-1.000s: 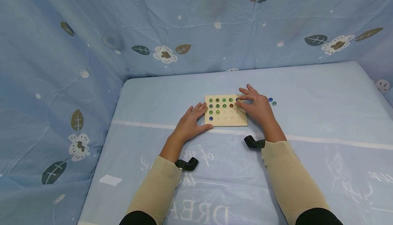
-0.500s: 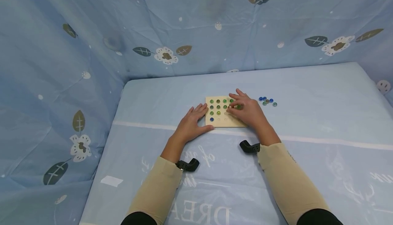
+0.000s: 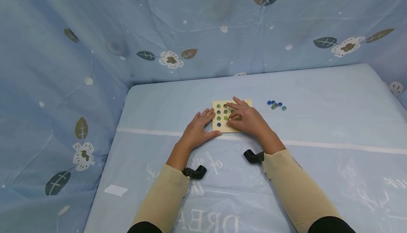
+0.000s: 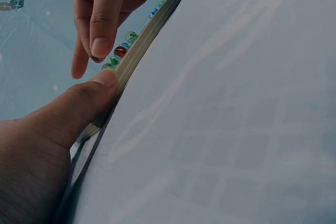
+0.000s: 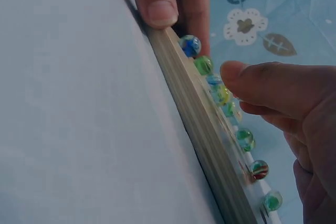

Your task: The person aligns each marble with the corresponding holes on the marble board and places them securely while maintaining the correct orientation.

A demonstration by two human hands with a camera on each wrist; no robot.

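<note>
A pale wooden board with rows of shallow holes lies on the table, several glass marbles standing in its left part. My left hand rests against the board's left side with fingers stretched out, its thumb touching the near edge, as the left wrist view also shows. Above the board, my right hand pinches a small dark reddish-brown marble between thumb and index finger, mostly covered by the fingertips. That hand hides much of the board's right half. A blue marble sits near the left thumb.
A loose group of blue, green and brownish marbles lies on the table to the right of the board. A pale blue cloth covers the table. Patterned fabric hangs behind and at the left.
My right hand has moved left and nearer across the board, from its upper right to the lower middle, taking the brown marble from the second row. The left hand has stayed put.
</note>
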